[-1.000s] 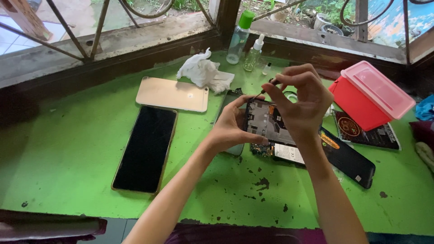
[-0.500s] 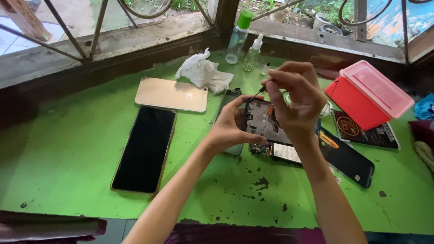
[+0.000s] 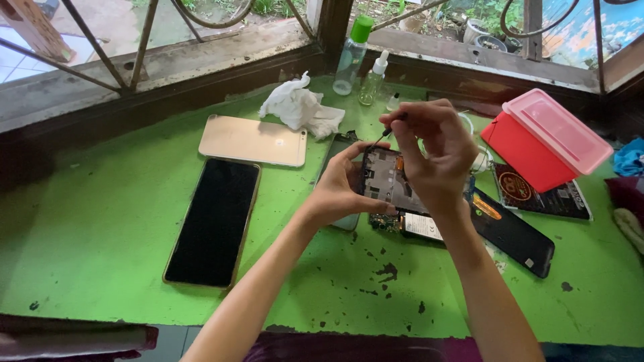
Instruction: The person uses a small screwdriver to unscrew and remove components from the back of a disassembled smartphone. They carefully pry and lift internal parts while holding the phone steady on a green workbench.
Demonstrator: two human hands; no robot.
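The opened phone frame is propped up off the green worktop and gripped along its left edge by the left hand, fingers clamped on it. Its long axis runs roughly away from the person, tilted a bit rightward at the near end, bare insides facing up. A thin dark screwdriver is pinched between closed fingers of the right hand, which is poised just above the frame's far end. Tip is slanted down-left, so the frame lies straight below those fingers; the right hand is nearer the top corner.
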